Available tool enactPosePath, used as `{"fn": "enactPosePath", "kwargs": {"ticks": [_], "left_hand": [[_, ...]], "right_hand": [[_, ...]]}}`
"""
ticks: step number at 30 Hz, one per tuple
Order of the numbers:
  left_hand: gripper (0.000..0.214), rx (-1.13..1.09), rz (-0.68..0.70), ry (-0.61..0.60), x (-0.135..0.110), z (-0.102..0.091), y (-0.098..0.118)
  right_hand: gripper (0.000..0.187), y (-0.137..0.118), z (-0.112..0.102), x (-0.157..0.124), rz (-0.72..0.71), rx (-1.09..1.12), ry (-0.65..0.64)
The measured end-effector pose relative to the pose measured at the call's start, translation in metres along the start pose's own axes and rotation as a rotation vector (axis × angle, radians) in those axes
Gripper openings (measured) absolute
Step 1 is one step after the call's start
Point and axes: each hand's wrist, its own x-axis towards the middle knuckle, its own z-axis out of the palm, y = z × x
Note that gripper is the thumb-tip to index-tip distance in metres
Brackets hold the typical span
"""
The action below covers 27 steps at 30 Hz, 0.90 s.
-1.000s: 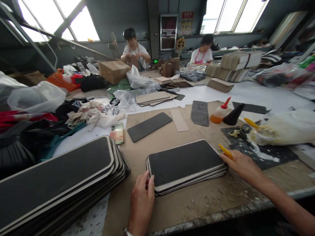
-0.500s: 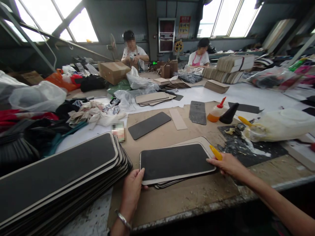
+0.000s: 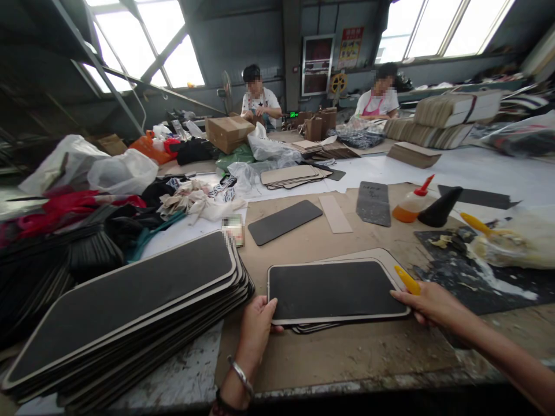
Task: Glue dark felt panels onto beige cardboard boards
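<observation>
A black rectangular panel with a pale border and rounded corners [image 3: 333,292] lies over a few similar pieces in front of me. My left hand [image 3: 258,323] grips its left end, thumb on top and fingers underneath. At the opposite end, my right hand [image 3: 429,301] pinches the panel's edge. A yellow handle [image 3: 407,279] is also tucked in that hand; the rest of this tool is hidden. Pale boards [image 3: 373,254] show beneath the panel's far side. To the left rises a tall stack of the same black panels [image 3: 143,289], slightly fanned out.
Brown board [image 3: 299,364] covers the worktop. Beyond the panel are a dark strip [image 3: 286,222], a pale strip [image 3: 336,215], a glue bottle with red tip [image 3: 411,202] and a glue container with a yellow brush [image 3: 498,237]. Two people [image 3: 260,101] work across the table.
My view has turned left, so the whole scene sits further right. Both hands keep their hold on the panel, which looks slightly more level.
</observation>
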Motion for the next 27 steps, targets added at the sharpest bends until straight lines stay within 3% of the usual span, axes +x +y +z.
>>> {"fn": "enactPosePath", "kwargs": {"ticks": [12,23,27], "left_hand": [[0.041,0.028,-0.066,-0.083,0.005,-0.009,-0.007],[0.044,0.001,-0.08,-0.051,0.009,-0.009,-0.011],[0.041,-0.037,-0.141,-0.1,0.018,-0.015,-0.02]], "right_hand": [[0.026,-0.02,-0.008,-0.01,0.038,-0.155,-0.002],[0.025,-0.02,-0.007,-0.011,0.043,-0.083,0.033],[0.022,-0.019,-0.004,-0.012,0.043,-0.039,0.052]]}}
